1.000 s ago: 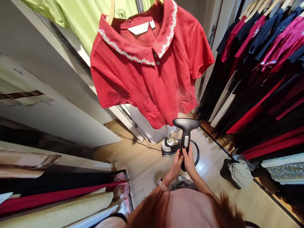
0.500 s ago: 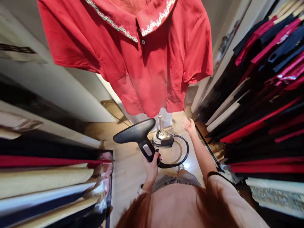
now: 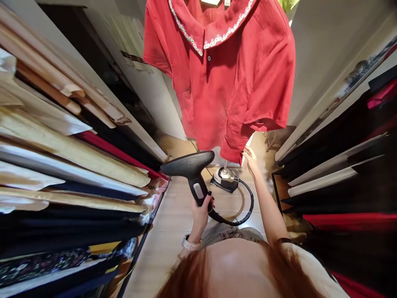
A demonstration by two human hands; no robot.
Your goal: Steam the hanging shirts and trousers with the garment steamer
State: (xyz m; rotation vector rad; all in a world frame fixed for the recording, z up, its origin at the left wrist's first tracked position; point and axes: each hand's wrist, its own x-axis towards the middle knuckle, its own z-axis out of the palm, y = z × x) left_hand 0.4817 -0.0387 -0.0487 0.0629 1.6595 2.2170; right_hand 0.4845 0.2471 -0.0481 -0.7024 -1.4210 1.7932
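A red short-sleeved shirt (image 3: pixel 217 82) with a white-trimmed collar hangs in front of me. My left hand (image 3: pixel 201 217), with a white watch strap on its wrist, grips the black handle of a garment steamer head (image 3: pixel 187 164), which points up towards the shirt without visibly touching it. Its braided black hose (image 3: pixel 238 216) curves down to the steamer base (image 3: pixel 223 180) on the floor. My right hand (image 3: pixel 250 161) reaches up with extended fingers beside the shirt's lower hem, not visibly gripping it.
Dense racks of hanging garments (image 3: pixel 71 165) line the left side, and dark and red clothes (image 3: pixel 341 186) hang on the right. A light wood floor (image 3: pixel 173 215) runs between them. A white pole rises from the steamer base behind the shirt.
My right hand has left the steamer handle and risen to the shirt's hem. My left hand alone now holds the steamer, and the view has swung, bringing the left rack closer.
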